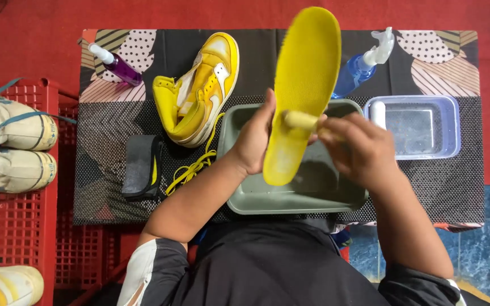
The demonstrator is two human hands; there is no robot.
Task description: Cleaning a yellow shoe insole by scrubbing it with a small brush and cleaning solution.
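The person is sitting at a low table (472, 187) covered with a black mesh mat, working over a grey tray (290, 198). The yellow insole (304, 73) is standing nearly upright above that tray, and the left hand (254, 139) is gripping it closed around its lower edge. The right hand (358, 148) is closed on a small brush (300, 119), pressing it against the insole's face: the scrubbing step seems to be under way. The next stroke calls for steady counter-pressure from the left hand. 1 yellow high-top shoe (202, 90), its loose laces (195, 167) and 2 spray bottles are lying beside.
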